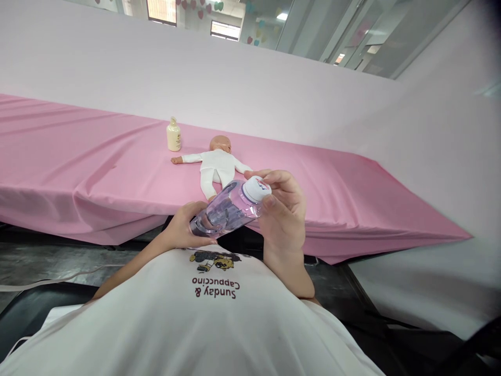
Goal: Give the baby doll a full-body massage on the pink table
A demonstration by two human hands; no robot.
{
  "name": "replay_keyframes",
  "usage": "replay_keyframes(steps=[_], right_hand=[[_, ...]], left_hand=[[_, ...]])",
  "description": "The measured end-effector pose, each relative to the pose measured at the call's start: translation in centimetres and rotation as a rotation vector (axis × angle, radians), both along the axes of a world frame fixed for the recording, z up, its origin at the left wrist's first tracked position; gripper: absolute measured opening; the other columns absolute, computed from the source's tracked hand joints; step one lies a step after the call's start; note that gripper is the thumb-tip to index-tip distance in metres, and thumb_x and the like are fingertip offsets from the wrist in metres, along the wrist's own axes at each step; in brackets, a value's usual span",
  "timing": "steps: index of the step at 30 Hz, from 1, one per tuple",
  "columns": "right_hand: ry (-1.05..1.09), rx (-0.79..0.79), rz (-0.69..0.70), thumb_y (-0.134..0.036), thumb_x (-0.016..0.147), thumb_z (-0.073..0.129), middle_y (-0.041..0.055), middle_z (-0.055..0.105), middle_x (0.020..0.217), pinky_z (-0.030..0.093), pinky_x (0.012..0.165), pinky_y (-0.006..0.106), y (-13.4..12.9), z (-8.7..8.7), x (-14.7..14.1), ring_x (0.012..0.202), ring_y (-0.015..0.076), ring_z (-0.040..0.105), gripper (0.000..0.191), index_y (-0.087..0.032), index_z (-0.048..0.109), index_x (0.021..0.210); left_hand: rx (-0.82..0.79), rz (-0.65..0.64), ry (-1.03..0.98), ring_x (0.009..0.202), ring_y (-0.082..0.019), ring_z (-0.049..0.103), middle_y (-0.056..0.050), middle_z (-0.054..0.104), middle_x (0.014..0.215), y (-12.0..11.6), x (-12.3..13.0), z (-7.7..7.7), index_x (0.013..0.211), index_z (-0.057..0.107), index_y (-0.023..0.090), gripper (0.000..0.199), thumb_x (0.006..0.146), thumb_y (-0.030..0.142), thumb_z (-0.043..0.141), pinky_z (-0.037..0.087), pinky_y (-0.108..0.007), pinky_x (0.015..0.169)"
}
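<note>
Bottle (225, 213) — clear plastic, clasped by left hand (185, 225); round cap (255, 189) pinched by right hand (286, 209).

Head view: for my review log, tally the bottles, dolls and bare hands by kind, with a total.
Bottles: 2 (clear bottle, cream bottle)
Dolls: 1 (white-clothed doll)
Bare hands: 2 (left hand, right hand)
Total: 5

This looks like a training room: 1 doll (218, 162) on a pink-draped table (329, 183), glass panels (309, 31).
</note>
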State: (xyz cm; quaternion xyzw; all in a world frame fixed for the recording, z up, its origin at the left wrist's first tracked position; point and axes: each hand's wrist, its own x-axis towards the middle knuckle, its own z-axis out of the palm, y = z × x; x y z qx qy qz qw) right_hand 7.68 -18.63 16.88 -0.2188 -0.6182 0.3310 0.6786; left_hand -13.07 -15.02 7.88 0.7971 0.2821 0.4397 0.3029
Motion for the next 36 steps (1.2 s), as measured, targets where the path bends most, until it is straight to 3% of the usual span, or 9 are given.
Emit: replay_keyframes(steps=[6, 16, 25, 36], right_hand=[[0.029, 0.013, 0.034, -0.042, 0.081, 0.079, 0.0009, 0.071, 0.093, 0.058, 0.085, 0.035, 0.14, -0.01, 0.07, 0.093, 0.0189, 0.072, 0.029, -0.026, 0.058, 0.093], [0.018, -0.013, -0.031, -0.049, 0.078, 0.080, -0.0012, 0.071, 0.091, 0.056, 0.084, 0.036, 0.35, -0.19, -0.06, 0.096, 0.0196, 0.071, 0.044, -0.027, 0.043, 0.089], [0.051, 0.026, -0.002, -0.034, 0.084, 0.076, -0.0034, 0.072, 0.090, 0.054, 0.085, 0.035, 0.04, -0.22, -0.29, 0.093, 0.0172, 0.071, 0.039, -0.026, 0.038, 0.087], [0.025, -0.059, -0.045, -0.045, 0.083, 0.078, -0.0025, 0.070, 0.090, 0.055, 0.087, 0.037, -0.08, -0.25, -0.39, 0.097, 0.0187, 0.069, 0.045, -0.027, 0.038, 0.088]], left_hand=[[0.029, 0.030, 0.040, 0.093, -0.028, 0.069, -0.009, 0.072, 0.104, -0.11, -0.01, -0.03, 0.110, 0.065, 0.016, 0.066, 0.061, 0.056, 0.085, 0.054, -0.043, 0.088], [0.038, 0.073, 0.067, 0.095, -0.028, 0.068, -0.008, 0.073, 0.104, -0.08, 0.09, -0.14, 0.106, 0.064, 0.017, 0.064, 0.062, 0.058, 0.086, 0.054, -0.044, 0.089], [0.021, 0.145, 0.131, 0.094, -0.028, 0.066, -0.008, 0.071, 0.101, -0.18, 0.25, 0.26, 0.103, 0.062, 0.018, 0.064, 0.060, 0.061, 0.085, 0.053, -0.043, 0.086], [0.042, 0.246, 0.232, 0.091, -0.026, 0.062, -0.006, 0.068, 0.097, -0.49, 0.36, 0.48, 0.104, 0.062, 0.018, 0.062, 0.064, 0.061, 0.084, 0.050, -0.038, 0.083]])
